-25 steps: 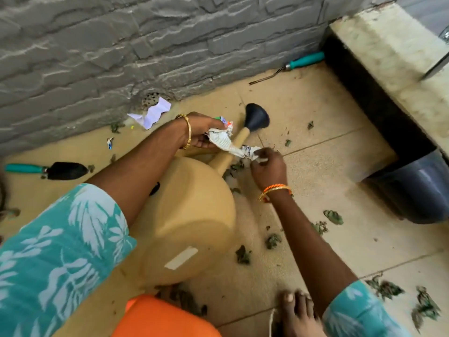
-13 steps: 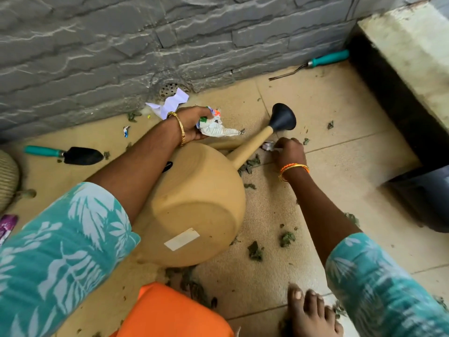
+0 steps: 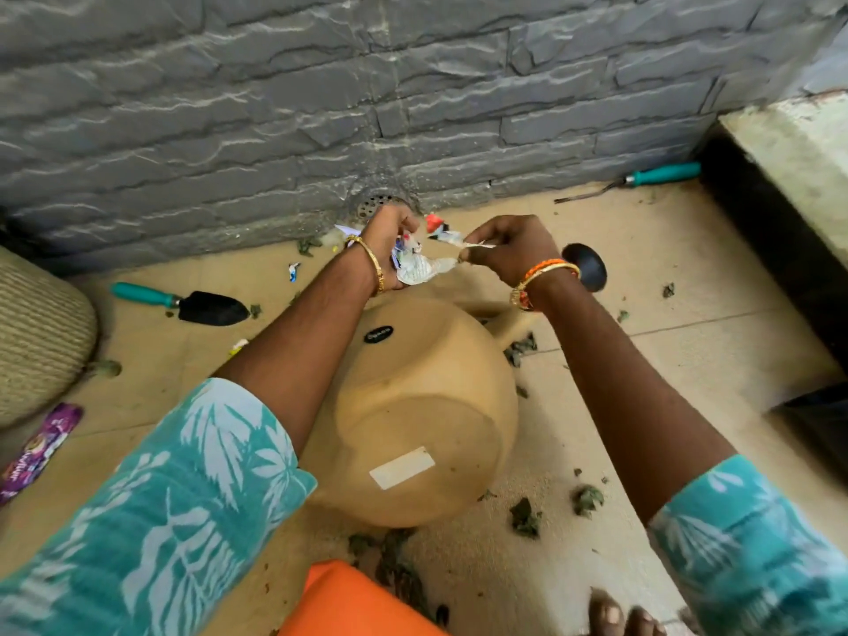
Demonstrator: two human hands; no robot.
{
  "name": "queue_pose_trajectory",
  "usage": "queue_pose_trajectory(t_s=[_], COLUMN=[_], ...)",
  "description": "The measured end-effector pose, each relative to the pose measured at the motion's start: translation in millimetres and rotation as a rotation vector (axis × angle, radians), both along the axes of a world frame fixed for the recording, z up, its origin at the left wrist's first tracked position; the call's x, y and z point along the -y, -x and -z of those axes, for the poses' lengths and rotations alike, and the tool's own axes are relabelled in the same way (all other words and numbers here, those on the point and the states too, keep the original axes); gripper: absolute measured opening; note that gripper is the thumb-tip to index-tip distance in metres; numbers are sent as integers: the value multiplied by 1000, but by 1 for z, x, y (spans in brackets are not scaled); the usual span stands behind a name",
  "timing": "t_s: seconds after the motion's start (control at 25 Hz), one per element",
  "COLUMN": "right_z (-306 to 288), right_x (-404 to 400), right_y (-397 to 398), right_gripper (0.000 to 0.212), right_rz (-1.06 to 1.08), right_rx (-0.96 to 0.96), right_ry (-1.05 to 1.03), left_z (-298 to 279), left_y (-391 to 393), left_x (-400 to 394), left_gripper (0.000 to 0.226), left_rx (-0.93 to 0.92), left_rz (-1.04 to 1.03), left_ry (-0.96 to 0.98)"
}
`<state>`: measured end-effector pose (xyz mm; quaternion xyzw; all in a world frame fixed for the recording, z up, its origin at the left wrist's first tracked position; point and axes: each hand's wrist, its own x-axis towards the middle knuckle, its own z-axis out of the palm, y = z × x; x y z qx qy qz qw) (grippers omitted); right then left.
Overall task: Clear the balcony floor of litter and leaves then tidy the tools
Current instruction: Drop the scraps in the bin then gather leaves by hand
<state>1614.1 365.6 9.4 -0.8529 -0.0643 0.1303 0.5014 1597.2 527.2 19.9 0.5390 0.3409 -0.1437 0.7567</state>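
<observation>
two hands are working above the balcony floor, close to the grey stone wall. the left hand is gripping a bunch of crumpled wrappers, its fingers curling round the top of the bunch so the paper is hanging out below the palm. the right hand is pinching a thin scrap of litter between thumb and fingertips; the scrap is lying roughly level, its long axis running left to right, with its left end pointing toward the bunch in the left hand. a red and white piece is sitting between the two hands, and i cannot tell which hand is carrying it.

one tan watering can is lying on its side under the arms, base toward the camera, its spout running up and to the right and ending in a black rose head just beside the right wrist.

two teal-handled tools are lying on the floor. one trowel is resting left of the can, handle pointing left, black blade pointing right. one hand fork is lying at the foot of the wall on the right, handle pointing right, prongs to the left.

one purple wrapper is lying at the left edge, beside a woven basket. two small bits of litter are lying on the floor left of the left arm, one near the wall and one nearer the can. dry leaves, more than i can count, are scattered around the can. one round drain is sitting where floor meets wall, just behind the left hand.
</observation>
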Motion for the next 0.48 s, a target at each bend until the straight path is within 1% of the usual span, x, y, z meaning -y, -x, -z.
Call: queue_pose_trajectory(t_s=[0.08,0.12,0.16,0.2,0.24,0.32,0.36,0.4,0.48], right_z=[-2,-2,-2,-1,2,6,10,15,28], right_x=[-31,-44,-56,-67,-77,-94,-102,-110,-120], right_y=[-4,-6,-7,-9,-11,-20,-27,-34,-54], right_gripper=[19,20,19,16,14,10,5,5,17], right_rz=[-59,-84,-108,-130,-144,-145,-133,-122,-144], right_rx=[-2,-15,-30,-52,-96,-229,-259,-226,-61], right_ry=[43,60,72,61,17,-126,-151,-93,139], left_z=[-5,-5,-2,2,8,19,23,27,32], left_y=[4,4,5,6,7,12,16,22,35], left_x=[-16,-25,-32,-40,-47,-59,-66,-76,-98], left_gripper=[31,35,31,21,12,17,20,22,28], left_rx=[5,12,26,34,42,39,46,54,72], left_rz=[55,97,145,165,145,25,-19,-59,-154], left_ry=[38,-3,-46,-119,-154,-186,-201,-210,-206])
